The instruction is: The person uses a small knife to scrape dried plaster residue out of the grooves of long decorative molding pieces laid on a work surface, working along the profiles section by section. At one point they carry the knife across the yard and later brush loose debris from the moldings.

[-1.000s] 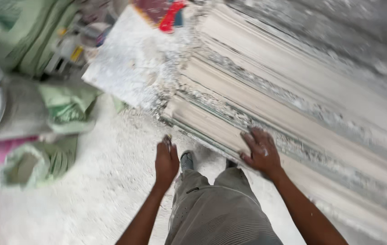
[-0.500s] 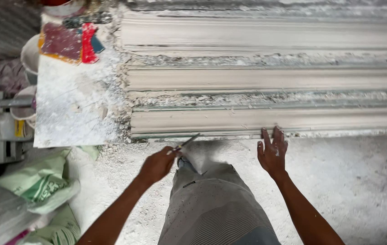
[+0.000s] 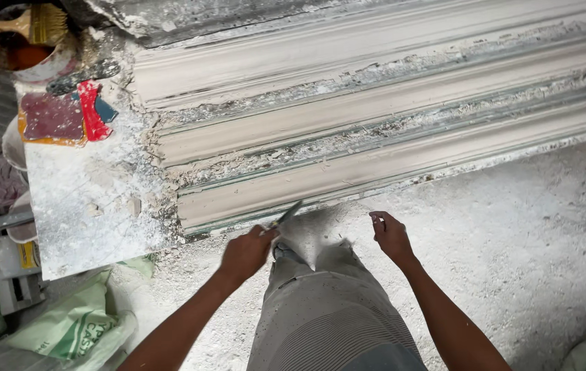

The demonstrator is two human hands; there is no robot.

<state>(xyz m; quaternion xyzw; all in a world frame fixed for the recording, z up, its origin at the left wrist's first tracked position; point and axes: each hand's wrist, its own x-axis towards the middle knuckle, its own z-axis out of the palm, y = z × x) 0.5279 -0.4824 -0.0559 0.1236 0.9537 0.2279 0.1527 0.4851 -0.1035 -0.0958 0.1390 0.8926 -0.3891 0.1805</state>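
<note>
Long white plaster mouldings (image 3: pixel 375 110) lie side by side on a workbench, crusted with plaster crumbs. My left hand (image 3: pixel 246 253) grips a thin metal blade tool (image 3: pixel 285 216) whose tip touches the near edge of the closest moulding (image 3: pixel 348 180). My right hand (image 3: pixel 392 237) hovers just below that near edge with its fingers loosely curled and nothing in it. My legs in grey striped trousers (image 3: pixel 327 309) stand between the two arms.
A plaster-dusted board (image 3: pixel 87 206) sits at the bench's left end with a red scraper (image 3: pixel 89 110) on it. A paintbrush (image 3: pixel 25 24) rests in a bowl at the top left. Green sacks (image 3: pixel 73 326) and containers crowd the lower left. The floor (image 3: pixel 513 240) is coated in white dust.
The view has swung so the mouldings run across the top. My left hand now holds the blade tool against the near moulding; my right hand has come off the moulding and curled.
</note>
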